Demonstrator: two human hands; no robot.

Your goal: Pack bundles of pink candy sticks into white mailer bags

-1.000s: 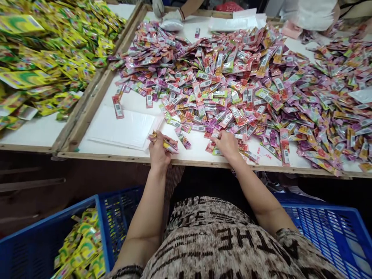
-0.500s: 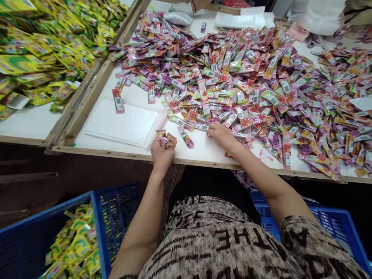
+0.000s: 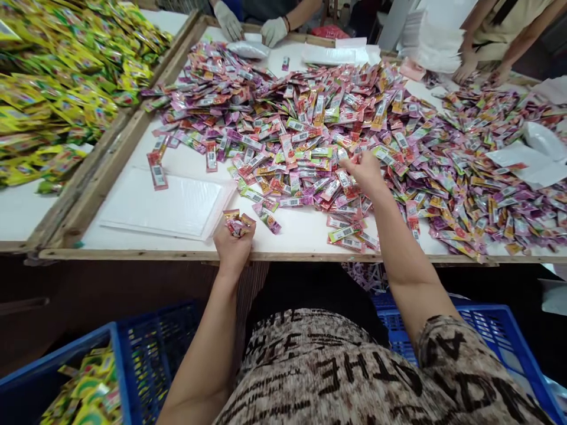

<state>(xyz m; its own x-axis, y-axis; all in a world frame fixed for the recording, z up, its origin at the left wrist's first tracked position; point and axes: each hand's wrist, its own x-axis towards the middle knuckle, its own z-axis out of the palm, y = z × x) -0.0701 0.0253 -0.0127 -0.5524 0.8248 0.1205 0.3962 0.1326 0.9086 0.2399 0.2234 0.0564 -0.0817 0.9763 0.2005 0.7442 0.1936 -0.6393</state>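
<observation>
A wide heap of pink and purple sachets (image 3: 310, 118) covers the white table (image 3: 305, 233). My left hand (image 3: 233, 245) rests at the table's front edge, closed round a bunch of sachets (image 3: 238, 222) that stick up from the fist. My right hand (image 3: 365, 172) reaches forward into the near side of the heap, its fingers curled and pinching at sachets there. A stack of clear white bags (image 3: 166, 203) lies flat just left of my left hand.
A second table at the left holds yellow-green packets (image 3: 57, 88). Blue crates stand below: one at the left (image 3: 88, 378) with yellow packets, one at the right (image 3: 496, 336). Other people's gloved hands (image 3: 250, 26) and bare arms (image 3: 482, 53) work at the far edge.
My right hand has moved from the table's front edge forward and up into the heap. My left hand stayed at the edge, its bundle turned upright. The view shifted and shows more co-workers.
</observation>
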